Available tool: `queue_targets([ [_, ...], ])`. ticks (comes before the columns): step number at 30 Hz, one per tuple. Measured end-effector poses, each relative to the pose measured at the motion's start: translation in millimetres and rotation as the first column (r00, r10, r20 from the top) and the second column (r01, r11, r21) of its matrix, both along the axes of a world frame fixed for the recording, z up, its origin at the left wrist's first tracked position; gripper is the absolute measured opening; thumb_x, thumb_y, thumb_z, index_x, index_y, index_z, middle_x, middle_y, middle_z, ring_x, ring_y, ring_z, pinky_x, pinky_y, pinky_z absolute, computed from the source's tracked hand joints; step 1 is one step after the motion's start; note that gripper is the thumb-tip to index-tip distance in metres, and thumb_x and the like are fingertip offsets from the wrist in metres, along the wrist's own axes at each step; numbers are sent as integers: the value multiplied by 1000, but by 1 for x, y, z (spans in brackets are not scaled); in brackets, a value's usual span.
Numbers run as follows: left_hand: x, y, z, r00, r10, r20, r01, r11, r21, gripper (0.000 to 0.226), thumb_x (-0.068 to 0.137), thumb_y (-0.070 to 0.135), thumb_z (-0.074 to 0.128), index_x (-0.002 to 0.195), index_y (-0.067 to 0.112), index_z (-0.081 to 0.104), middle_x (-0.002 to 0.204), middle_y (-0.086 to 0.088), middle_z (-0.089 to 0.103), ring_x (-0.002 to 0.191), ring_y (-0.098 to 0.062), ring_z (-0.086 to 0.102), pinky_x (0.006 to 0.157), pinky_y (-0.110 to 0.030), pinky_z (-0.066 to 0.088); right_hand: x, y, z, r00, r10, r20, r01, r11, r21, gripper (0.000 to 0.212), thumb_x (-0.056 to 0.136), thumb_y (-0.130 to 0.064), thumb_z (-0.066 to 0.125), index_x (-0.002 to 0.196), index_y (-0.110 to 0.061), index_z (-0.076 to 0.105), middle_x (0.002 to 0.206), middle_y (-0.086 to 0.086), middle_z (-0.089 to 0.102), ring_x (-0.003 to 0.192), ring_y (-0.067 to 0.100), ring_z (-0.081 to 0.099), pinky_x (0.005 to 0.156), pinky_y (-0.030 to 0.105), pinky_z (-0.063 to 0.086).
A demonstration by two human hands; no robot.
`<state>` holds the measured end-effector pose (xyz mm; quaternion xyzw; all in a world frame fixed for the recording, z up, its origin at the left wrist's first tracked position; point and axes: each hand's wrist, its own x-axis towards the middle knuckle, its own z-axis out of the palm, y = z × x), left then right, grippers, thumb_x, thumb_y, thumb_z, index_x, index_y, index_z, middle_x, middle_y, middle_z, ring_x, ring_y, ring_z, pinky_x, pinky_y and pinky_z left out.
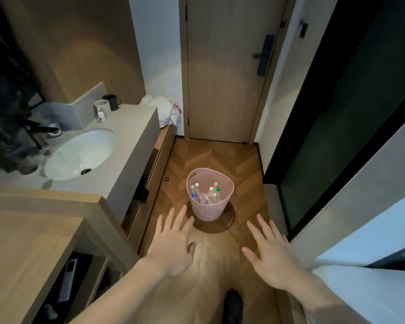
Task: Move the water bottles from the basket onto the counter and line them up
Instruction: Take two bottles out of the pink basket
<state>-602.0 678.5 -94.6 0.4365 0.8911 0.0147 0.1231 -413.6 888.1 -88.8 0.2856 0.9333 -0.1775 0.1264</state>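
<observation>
A pink ribbed basket (208, 212) stands on the wooden floor in the middle of the narrow room. Several clear water bottles (212, 195) with white caps stand inside it; one carries a blue label (193, 192) and one a green cap. My left hand (173, 242) hovers flat, fingers spread, just to the near left of the basket. My right hand (270, 251) hovers the same way to the near right. Neither hand touches the basket or holds anything. The grey counter (126, 146) runs along the left, above the basket's level.
A white sink (80, 153) with a black tap is set in the counter. A white mug (102, 107), a dark mug and a small white bottle stand at its far end. A closed door lies ahead, a dark glass panel to the right, a wooden shelf unit (28, 242) near left.
</observation>
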Motion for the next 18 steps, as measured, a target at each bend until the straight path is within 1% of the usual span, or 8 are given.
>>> queue_targets([
  [3,-38,38,-13,999,47,13,-47,999,-17,72,103,57,33,166,33,7,171,2,-21,156,-31,-23,125,-53,-13,-37,40,-9,1000,22,0,-22,999,-39,75,106,-66,33,167,-42,-3,174,-10,-24,162,26,-17,130,51,-1],
  [7,-80,84,-20,991,128,49,-124,990,-72,72,103,57,34,165,36,6,171,3,-22,156,-31,-24,125,-53,-14,-91,96,-24,997,34,62,-28,994,-105,76,106,-66,33,167,-41,-4,174,-10,-24,161,25,-21,129,53,-4],
  [9,-97,105,-22,985,156,71,-149,985,-88,71,103,57,33,165,36,7,171,3,-21,156,-30,-23,124,-51,-15,-116,123,-29,994,68,83,-56,988,-141,73,108,-62,34,168,-41,-2,174,-9,-23,162,26,-20,129,54,-4],
  [11,-113,126,-27,978,198,67,-195,979,-53,69,103,57,33,165,35,10,172,4,-18,158,-29,-19,121,-47,-15,-138,151,-33,992,102,70,-89,983,-161,68,111,-53,37,168,-40,1,175,-9,-19,162,26,-17,131,54,-3],
  [13,-129,143,-33,972,224,71,-221,974,-42,68,104,56,34,165,35,13,173,4,-13,159,-27,-15,122,-45,-12,-160,177,-40,989,129,67,-117,980,-162,67,112,-45,38,169,-38,4,176,-8,-16,163,26,-14,131,53,-1],
  [15,-143,158,-39,960,260,102,-256,965,-48,67,104,56,33,165,36,11,173,5,-14,159,-26,-15,123,-45,-11,-183,195,-44,988,138,69,-125,979,-162,68,111,-44,40,169,-37,5,177,-8,-14,163,25,-13,131,51,-1],
  [18,-170,183,-45,949,280,142,-274,960,-63,68,104,56,34,164,36,11,173,6,-13,159,-25,-13,123,-45,-9,-221,215,-50,982,169,88,-148,967,-208,70,111,-43,43,169,-37,5,177,-8,-13,163,25,-13,131,50,-1],
])
